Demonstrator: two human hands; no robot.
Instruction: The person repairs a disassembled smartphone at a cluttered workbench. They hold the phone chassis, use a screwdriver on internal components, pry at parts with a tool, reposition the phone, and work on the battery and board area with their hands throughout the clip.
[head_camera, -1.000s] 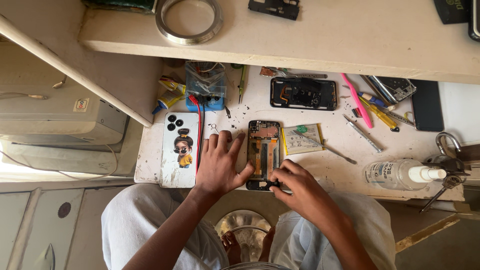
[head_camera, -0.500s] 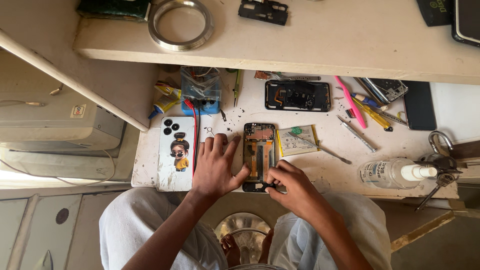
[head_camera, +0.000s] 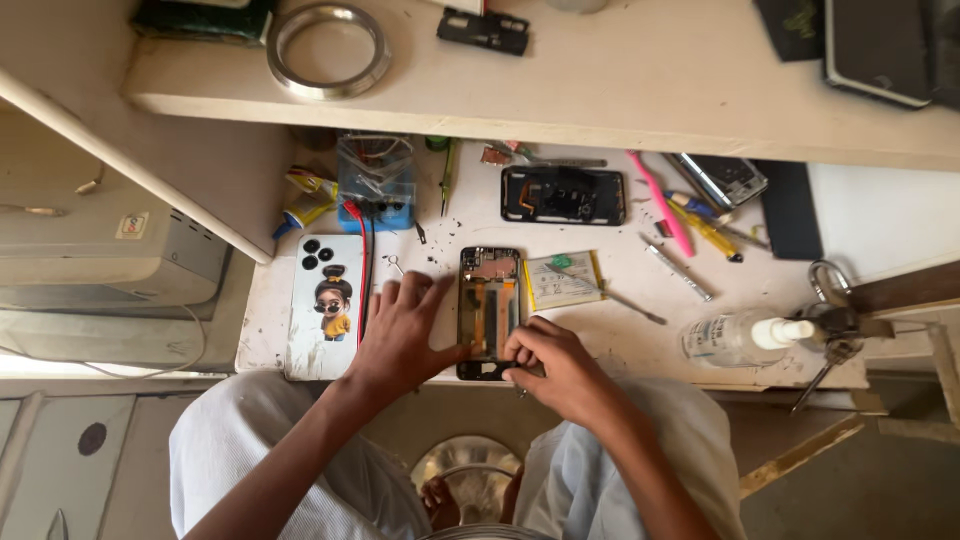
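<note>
The opened phone (head_camera: 490, 312), its back off and its inner parts bare, lies flat near the front edge of the counter (head_camera: 620, 345), directly between the two hands. The left hand (head_camera: 405, 335) rests palm down just left of it, fingers (head_camera: 420, 295) spread wide and gripping nothing; the thumb presses against the phone's left side, which looks like a way to keep it from sliding. The right hand (head_camera: 550, 365) is curled over the phone's lower end, fingertips pinched together close to the frame. They seem to hold a thin dark tool, though it is too small to tell for sure.

Just beyond the right fingers lies a flat battery-like pack (head_camera: 562, 280) with a green tab, set aside close by. Left of the left hand lies a white phone cover (head_camera: 325, 305) with a cartoon figure, and red and black wires (head_camera: 362, 270) run past it up to a small clear box (head_camera: 375, 180). Farther from the fingers sits another dark phone frame (head_camera: 563, 195), with a pink tool (head_camera: 660, 205) and yellow-handled tools (head_camera: 705, 228) to its right, all within reach. A clear bottle (head_camera: 745, 338) lies on its side well right of the right hand. A metal ring (head_camera: 328, 48) sits on the shelf (head_camera: 640, 90) above.
</note>
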